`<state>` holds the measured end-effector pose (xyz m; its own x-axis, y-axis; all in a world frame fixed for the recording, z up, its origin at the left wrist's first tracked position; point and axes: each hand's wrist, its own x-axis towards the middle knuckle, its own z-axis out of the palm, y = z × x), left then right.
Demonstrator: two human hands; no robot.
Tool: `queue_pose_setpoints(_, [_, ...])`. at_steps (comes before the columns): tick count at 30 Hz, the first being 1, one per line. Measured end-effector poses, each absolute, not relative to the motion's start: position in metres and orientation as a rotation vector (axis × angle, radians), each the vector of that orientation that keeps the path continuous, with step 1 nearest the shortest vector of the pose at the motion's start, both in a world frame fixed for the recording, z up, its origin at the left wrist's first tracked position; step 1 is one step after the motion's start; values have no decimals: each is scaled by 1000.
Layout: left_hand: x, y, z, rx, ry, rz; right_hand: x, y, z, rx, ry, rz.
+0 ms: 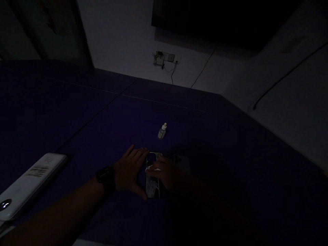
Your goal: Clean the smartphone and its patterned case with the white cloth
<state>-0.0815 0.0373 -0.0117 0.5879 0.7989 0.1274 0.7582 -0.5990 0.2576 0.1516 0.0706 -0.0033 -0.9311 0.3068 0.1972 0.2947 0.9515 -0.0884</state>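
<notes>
A phone case (153, 186) with a cut-out at its top and a dark-and-pale pattern lies on the dark blue surface. My left hand (130, 169), with a watch on its wrist, rests with fingers stretched out; its fingertips touch the upper left edge of the case and its thumb is by the lower left corner. On the case my right hand (166, 172) presses down with bent fingers. Something white shows under those fingertips, too dark to make out. Partly behind the right hand lies a phone (183, 164), and a small dropper bottle (161, 132) stands beyond the case.
A long white device (33, 182) with a small lit display lies at the left. The dark blue surface (107, 126) reaches back to a pale wall with sockets (166, 57) and cables. A large dark screen (205, 24) hangs above. The room is very dim.
</notes>
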Motion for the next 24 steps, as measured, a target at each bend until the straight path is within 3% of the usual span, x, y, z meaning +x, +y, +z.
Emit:
queue_pose_setpoints(6, [-83, 38, -17, 2656, 1288, 413, 160, 73, -2, -622, -2878, 7])
queue_pose_setpoints(13, [-83, 38, -17, 2651, 1300, 390, 154, 67, -4, -435, -2890, 111])
queue_pose_setpoints(19, [-82, 38, -16, 2661, 1304, 401, 154, 69, -1, -630, -2859, -18])
queue_pose_setpoints(24, [-85, 38, -19, 2680, 1275, 401, 147, 63, -2, -429, -2895, 88])
